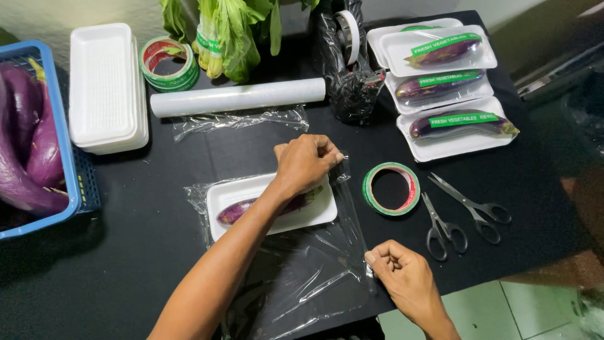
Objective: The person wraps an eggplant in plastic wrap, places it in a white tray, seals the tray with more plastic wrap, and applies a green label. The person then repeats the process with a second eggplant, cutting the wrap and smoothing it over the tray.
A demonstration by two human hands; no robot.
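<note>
A white foam tray holding a purple eggplant lies on a sheet of clear plastic wrap on the black table. My left hand reaches over the tray, fingers closed on the far right corner of the wrap. My right hand pinches the near right edge of the same sheet, close to the table's front edge.
A roll of clear wrap, a stack of white trays, a green tape roll and leafy greens sit at the back. Blue basket of eggplants left. Three wrapped trays, tape dispenser, tape roll, two scissors right.
</note>
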